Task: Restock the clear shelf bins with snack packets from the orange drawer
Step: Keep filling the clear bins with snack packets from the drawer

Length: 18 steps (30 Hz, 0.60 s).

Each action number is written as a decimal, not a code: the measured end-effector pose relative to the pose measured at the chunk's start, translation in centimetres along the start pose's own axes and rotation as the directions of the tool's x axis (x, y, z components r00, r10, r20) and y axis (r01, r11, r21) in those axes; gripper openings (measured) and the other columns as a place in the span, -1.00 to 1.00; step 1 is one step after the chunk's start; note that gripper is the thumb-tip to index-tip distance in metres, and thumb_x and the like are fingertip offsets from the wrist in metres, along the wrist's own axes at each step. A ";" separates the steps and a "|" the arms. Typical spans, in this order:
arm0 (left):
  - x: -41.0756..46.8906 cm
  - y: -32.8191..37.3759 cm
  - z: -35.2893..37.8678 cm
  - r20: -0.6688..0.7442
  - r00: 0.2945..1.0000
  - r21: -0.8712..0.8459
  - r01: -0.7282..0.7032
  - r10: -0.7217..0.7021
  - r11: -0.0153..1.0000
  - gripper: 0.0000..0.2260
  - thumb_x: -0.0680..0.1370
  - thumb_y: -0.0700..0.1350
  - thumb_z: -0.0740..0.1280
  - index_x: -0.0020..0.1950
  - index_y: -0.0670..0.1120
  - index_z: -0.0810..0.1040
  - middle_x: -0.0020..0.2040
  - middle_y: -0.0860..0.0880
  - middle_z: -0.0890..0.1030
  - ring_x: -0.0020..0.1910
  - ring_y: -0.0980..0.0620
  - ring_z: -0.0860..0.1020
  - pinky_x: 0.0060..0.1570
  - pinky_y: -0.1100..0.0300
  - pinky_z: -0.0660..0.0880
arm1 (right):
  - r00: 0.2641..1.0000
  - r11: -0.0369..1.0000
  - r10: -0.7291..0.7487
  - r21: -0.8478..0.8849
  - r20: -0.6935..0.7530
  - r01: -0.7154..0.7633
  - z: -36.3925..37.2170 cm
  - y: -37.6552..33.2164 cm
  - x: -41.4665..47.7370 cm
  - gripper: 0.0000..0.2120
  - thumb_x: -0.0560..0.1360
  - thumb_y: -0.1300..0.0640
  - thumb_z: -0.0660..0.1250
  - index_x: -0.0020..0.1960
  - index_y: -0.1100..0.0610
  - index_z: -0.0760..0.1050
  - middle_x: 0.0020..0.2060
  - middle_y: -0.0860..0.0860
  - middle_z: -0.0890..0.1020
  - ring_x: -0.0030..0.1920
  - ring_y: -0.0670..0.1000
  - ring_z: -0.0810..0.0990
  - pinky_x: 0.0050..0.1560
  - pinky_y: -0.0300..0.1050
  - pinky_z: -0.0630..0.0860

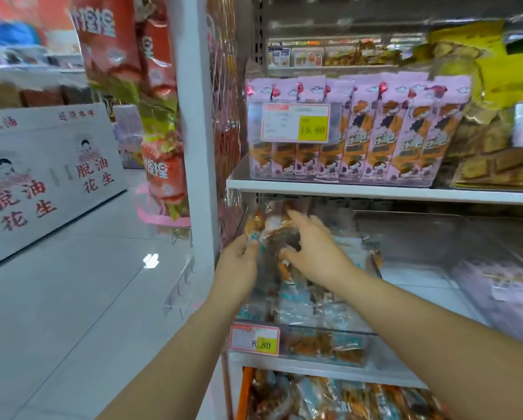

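Left hand [239, 263] fingers clamped on snack packets [257, 222]; right hand [317, 250] fingers apart, touching them (over clear bin [330, 344]).

A: Arm pose?
B: Both your arms are stretched forward, forearms bare and converging.
A: Left?
B: Your left hand [239, 262] has its fingers curled, pinching a snack packet [258, 224].
A: Right?
B: Your right hand [314, 253] is just beside it, back toward you, fingers spread loose, thumb out.
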State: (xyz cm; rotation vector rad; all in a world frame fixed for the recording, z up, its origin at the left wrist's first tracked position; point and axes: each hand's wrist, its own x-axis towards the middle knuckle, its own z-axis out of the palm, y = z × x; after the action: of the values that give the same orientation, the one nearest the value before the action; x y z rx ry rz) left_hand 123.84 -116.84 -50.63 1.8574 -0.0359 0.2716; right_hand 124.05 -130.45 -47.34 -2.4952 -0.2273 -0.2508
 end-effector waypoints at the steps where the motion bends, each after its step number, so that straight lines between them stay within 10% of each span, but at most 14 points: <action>1: -0.1 -0.1 -0.3 0.003 0.999 0.043 -0.034 0.034 0.998 -0.76 0.64 -0.14 0.13 -0.18 -0.04 0.49 -0.30 0.05 0.51 -0.28 0.10 0.47 -0.32 0.29 0.32 | 1.000 1.000 -0.001 -0.030 0.007 0.001 -0.1 0.2 0.2 -0.35 0.54 0.18 0.31 0.53 0.04 0.09 0.36 0.15 0.28 0.37 0.14 0.32 0.33 -0.15 0.24; 6: -1.0 0.3 -2.2 0.051 0.951 0.245 -0.308 0.305 0.919 -0.76 0.62 -0.21 0.17 -0.23 -0.03 0.39 -0.18 0.03 0.48 -0.13 0.07 0.43 -0.23 0.36 0.28 | 1.000 0.993 -0.015 -0.120 -0.016 0.013 0.0 0.8 0.1 -0.47 0.56 0.25 0.24 0.49 0.03 0.22 0.37 0.16 0.26 0.40 0.14 0.27 0.30 -0.22 0.22; 13: -3.1 1.0 -6.3 0.077 0.961 0.201 -0.277 0.266 0.940 -0.81 0.61 -0.16 0.24 0.05 0.15 0.52 -0.09 0.19 0.61 -0.10 0.29 0.55 -0.21 0.54 0.39 | 0.969 0.962 -0.243 -0.133 -0.031 0.237 -0.3 -0.7 -2.3 -0.33 0.51 0.08 0.34 0.53 -0.04 0.09 0.51 0.00 0.12 0.50 0.01 0.08 0.45 -0.09 0.08; 18: -4.1 0.8 -8.0 0.171 0.958 -0.035 -0.230 0.232 0.973 -0.83 0.58 -0.20 0.30 0.07 0.04 0.58 -0.05 0.06 0.68 -0.03 0.11 0.64 -0.04 0.20 0.57 | 0.934 0.942 -0.335 0.019 0.123 0.335 -0.4 -2.4 -3.9 -0.62 0.40 0.08 0.47 0.19 -0.04 0.50 0.08 -0.11 0.61 0.05 -0.14 0.58 0.09 -0.18 0.49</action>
State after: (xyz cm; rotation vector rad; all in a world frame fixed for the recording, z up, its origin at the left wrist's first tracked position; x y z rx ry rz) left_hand 118.35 -109.95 -48.51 1.8585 -0.3767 0.2688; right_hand 119.69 -129.18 -46.57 -2.4652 -0.7090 -0.2328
